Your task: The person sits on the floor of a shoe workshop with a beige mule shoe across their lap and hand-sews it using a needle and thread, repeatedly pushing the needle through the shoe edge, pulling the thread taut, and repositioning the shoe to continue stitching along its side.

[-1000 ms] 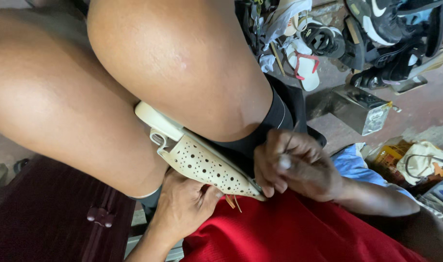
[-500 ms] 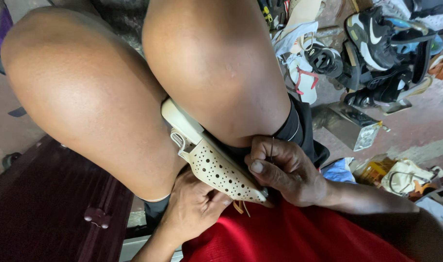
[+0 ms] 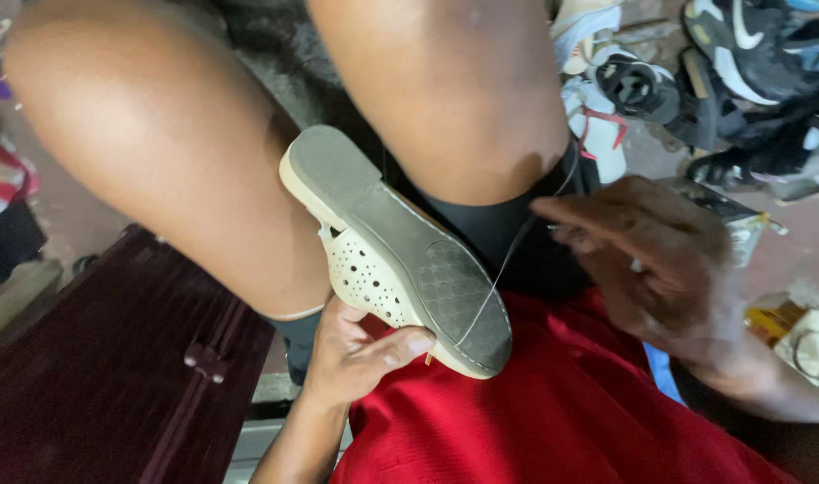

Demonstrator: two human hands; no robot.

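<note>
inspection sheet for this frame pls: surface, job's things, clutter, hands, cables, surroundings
Surface: red cloth over the lap; no table seen.
Job's things: cream perforated shoe, grey sole up, wedged between the knees; thin thread runs from the sole's toe end up to the right hand.
Clutter: pile of shoes on the floor, upper right.
Hands: left hand grips the shoe's toe edge from below; right hand pinches the thread, clear of the shoe.
Cables: nothing seen.
Surroundings: dark maroon case at left.

The shoe (image 3: 400,264) lay between the knees, left hand (image 3: 355,354) beneath it, right hand (image 3: 651,260) to its right, shoe pile (image 3: 696,81) behind.
</note>
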